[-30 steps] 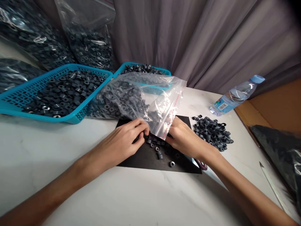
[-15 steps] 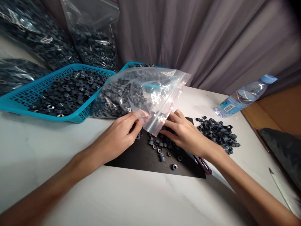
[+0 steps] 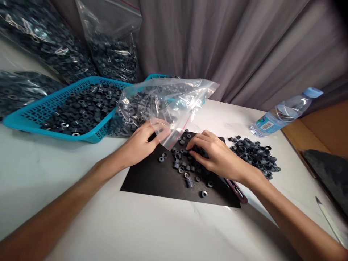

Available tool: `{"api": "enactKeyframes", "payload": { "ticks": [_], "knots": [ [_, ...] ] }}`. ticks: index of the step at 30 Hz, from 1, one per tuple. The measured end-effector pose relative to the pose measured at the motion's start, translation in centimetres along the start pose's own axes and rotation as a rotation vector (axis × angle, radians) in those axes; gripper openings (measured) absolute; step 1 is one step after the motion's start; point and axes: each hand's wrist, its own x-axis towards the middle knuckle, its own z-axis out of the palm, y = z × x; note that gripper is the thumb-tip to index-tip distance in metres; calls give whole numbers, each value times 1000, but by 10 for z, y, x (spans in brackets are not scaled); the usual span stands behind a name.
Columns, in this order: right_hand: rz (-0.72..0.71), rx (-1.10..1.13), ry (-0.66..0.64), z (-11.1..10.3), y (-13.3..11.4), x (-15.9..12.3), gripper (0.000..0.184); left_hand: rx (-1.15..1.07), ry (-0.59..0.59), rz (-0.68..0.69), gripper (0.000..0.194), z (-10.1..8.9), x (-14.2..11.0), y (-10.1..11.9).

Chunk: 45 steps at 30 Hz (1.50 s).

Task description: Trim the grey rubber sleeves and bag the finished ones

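Note:
My left hand (image 3: 143,141) is at the mouth of a clear zip bag (image 3: 187,92), its fingertips seen through the plastic, pinching the bag near the seal. Many small dark grey ring-shaped parts fill the bag's far left end, which lies against a blue basket. My right hand (image 3: 214,152) curves over loose grey rings (image 3: 179,159) on a black mat (image 3: 146,181). Its thumb and fingers are apart and touch the rings; the palm side is hidden. A few rings lie scattered toward the mat's front edge.
A blue basket (image 3: 95,136) of rings stands at left, another behind the bag. Filled clear bags (image 3: 114,54) lean at the back. Right of the mat are a ring pile (image 3: 252,156), a water bottle (image 3: 285,112), a purple-handled tool (image 3: 237,192) and a pencil-like stick (image 3: 328,217).
My right hand has come away from the bag's edge and sits over the rings. The bag's mouth has shifted left and up with my left hand, uncovering more rings.

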Motion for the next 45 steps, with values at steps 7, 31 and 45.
{"api": "enactKeyframes", "payload": {
  "ticks": [7,31,45],
  "knots": [
    [36,217,12,-12,0,-3,11,181,-157,113,25,8,-13,-3],
    [158,151,-271,-38,7,-13,15,88,-211,137,14,-1,-16,13],
    [158,237,-52,-27,-8,-6,26,-65,-177,78,12,0,-22,30]
  ]
}}
